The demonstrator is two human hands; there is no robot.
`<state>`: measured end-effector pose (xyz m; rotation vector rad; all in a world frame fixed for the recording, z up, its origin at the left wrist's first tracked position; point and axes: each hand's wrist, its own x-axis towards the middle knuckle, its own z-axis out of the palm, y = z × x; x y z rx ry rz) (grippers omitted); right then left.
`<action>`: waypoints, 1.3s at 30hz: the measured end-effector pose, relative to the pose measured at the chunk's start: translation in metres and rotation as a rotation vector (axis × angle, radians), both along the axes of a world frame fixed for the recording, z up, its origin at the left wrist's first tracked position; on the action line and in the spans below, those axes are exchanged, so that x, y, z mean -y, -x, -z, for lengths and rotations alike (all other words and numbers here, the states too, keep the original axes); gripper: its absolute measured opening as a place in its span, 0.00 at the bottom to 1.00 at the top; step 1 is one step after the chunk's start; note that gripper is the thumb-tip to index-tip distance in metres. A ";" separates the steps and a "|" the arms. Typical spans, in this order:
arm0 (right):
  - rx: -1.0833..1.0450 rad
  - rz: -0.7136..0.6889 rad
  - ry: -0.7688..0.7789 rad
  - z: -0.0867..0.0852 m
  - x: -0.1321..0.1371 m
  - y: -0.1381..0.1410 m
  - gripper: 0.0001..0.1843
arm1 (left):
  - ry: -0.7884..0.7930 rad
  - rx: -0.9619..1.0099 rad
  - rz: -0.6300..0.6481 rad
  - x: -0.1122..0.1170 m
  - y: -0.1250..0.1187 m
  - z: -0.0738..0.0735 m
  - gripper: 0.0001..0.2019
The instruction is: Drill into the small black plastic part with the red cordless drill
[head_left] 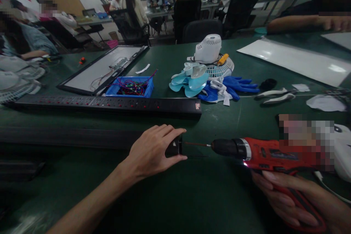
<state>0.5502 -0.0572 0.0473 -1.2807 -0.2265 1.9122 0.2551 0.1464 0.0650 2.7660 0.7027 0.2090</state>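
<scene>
My left hand [153, 151] grips the right end of a long black bar [82, 138] that lies across the green table, fingers on top and thumb below the end cap. My right hand [293, 199] is wrapped round the handle of a red and black electric screwdriver [263, 153] held level. Its thin bit [196, 144] points left and reaches the bar's end face beside my left fingers. A small light glows under the screwdriver's chuck.
A black power strip [109, 104] lies behind the bar. Beyond it sit a blue tray of wires [130, 87], fan blades [189, 80], a white fan housing [210, 53], blue gloves [236, 86], pliers [274, 95] and a screen panel [101, 67]. Other people sit around.
</scene>
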 end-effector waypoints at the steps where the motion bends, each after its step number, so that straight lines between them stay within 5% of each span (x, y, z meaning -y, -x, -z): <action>1: 0.005 0.004 0.001 -0.001 0.000 0.001 0.23 | 0.000 -0.001 0.000 0.000 0.000 0.000 0.32; 15: 0.046 0.014 -0.100 0.003 0.001 -0.003 0.17 | -0.011 -0.008 0.002 0.000 -0.001 0.001 0.33; 21: 0.066 0.006 -0.100 0.006 0.001 -0.002 0.29 | 0.006 -0.002 0.002 0.000 0.000 0.000 0.32; 27: 0.019 0.050 -0.078 0.005 0.001 -0.003 0.15 | 0.019 -0.013 0.004 -0.001 0.000 -0.001 0.32; 39: -0.018 0.051 -0.137 0.005 -0.001 -0.001 0.14 | 0.002 -0.017 -0.007 0.001 -0.001 -0.002 0.32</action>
